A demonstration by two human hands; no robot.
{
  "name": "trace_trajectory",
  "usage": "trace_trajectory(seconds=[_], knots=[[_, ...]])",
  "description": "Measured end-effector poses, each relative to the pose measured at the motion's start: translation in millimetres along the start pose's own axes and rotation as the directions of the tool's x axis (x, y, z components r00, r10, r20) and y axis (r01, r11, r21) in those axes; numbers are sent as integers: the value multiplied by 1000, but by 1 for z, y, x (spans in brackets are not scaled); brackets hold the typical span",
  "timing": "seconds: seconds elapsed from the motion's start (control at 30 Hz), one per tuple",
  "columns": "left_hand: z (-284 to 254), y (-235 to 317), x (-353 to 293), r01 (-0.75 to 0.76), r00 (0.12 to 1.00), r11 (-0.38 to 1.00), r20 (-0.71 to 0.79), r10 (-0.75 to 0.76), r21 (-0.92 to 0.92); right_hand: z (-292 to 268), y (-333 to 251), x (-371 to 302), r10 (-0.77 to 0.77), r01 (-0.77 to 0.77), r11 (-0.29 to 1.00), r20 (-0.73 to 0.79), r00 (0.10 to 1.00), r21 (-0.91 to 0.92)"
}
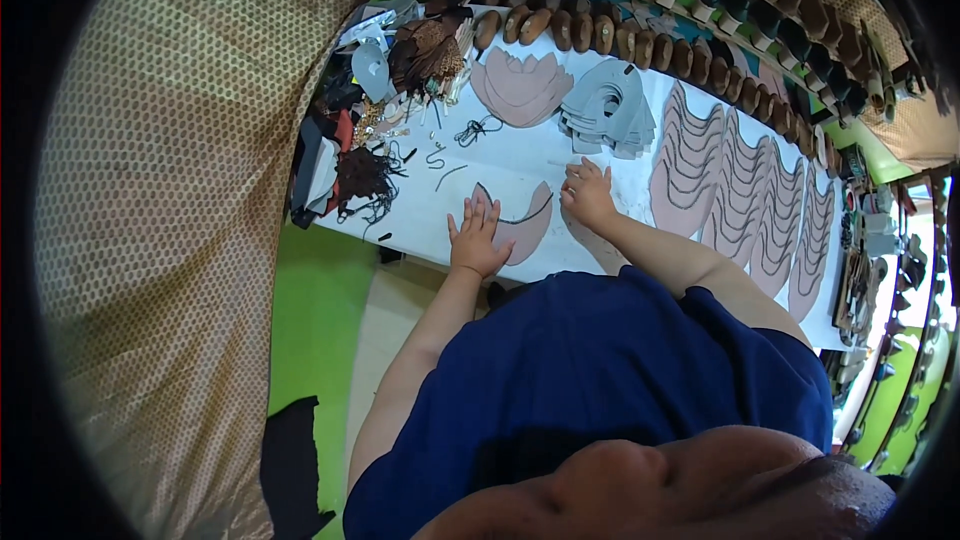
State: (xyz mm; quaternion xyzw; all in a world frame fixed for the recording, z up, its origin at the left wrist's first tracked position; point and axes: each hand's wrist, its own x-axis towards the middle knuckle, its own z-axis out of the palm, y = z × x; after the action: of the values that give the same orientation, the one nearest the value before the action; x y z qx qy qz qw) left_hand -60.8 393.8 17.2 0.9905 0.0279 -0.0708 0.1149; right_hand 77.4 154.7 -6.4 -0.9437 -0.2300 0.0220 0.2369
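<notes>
The left hand (479, 244) lies flat with its fingers spread and released, pressing on the left arm of a pink U-shaped piece (530, 238) at the near edge of the white surface (412, 212). The right hand's (588, 192) fingers are bent, just right of that piece; whether they grip anything I cannot tell. Beyond them sits a grey stack of cut pieces (632, 118); further right, overlapping dark-edged pink pieces (683, 195) run in rows.
</notes>
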Motion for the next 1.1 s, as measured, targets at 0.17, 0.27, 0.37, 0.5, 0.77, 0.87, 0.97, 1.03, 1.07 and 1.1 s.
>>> trace_trajectory(seconds=[0.17,0.27,0.37,0.5,0.77,0.87,0.97,1.03,1.07,1.1], knots=[[3,-1,0,-23,999,1000,-46,23,-1,-7,-5,6,-151,152,987,-25,988,47],[2,0,0,-33,999,999,-37,34,7,-8,-4,7,-134,131,991,79,988,41],[-2,3,1,-36,999,999,-11,37,35,-7,-3,5,-93,90,995,100,991,30],[5,-1,0,-125,992,990,3,125,59,0,0,7,-91,86,995,102,991,54],[17,9,4,-348,932,937,105,347,-6,7,-3,16,-341,340,935,8,940,-99],[16,11,3,-334,937,942,125,327,39,1,-9,19,-413,409,901,9,911,-143],[13,13,3,-324,939,945,136,316,41,-2,-12,24,-442,442,881,40,896,-167],[12,14,3,-321,940,946,139,312,49,-1,-13,27,-476,478,857,57,878,-192],[12,14,3,-318,941,946,141,308,56,-1,-13,29,-476,478,858,58,878,-190],[11,14,3,-318,941,946,143,308,56,1,-13,30,-497,496,845,50,866,-201]])
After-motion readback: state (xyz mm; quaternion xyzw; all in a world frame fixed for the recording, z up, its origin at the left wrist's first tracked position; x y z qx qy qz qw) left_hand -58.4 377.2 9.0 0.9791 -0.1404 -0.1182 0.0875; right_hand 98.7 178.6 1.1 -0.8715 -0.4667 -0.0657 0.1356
